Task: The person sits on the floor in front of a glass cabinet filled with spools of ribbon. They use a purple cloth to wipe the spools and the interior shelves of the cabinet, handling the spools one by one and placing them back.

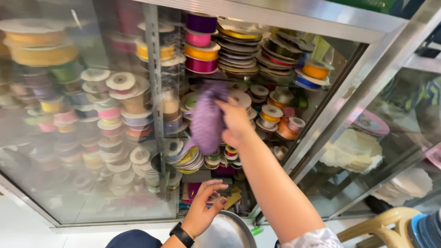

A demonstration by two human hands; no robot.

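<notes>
Centre of frame: your right hand (235, 121) gripped a bundle of purple lace (207, 120) in the cabinet's open gap, right of the glass door's metal edge (155, 92). Lower centre: your left hand (204, 209) hung released, fingers spread, over a round metal lid (232, 234), ribbon spools (197, 158) crowding behind.

The right arm reaches up and far from the near right edge, bare along the forearm with a pale patterned sleeve at the elbow. The right hand (235, 120) is raised at mid-scene, its fingers (225, 104) pinched closed around something held. The left hand (204, 206) sits lower and nearer, palm turned up, fingers (216, 183) loosely curled and apart, a dark watch on its wrist.
</notes>
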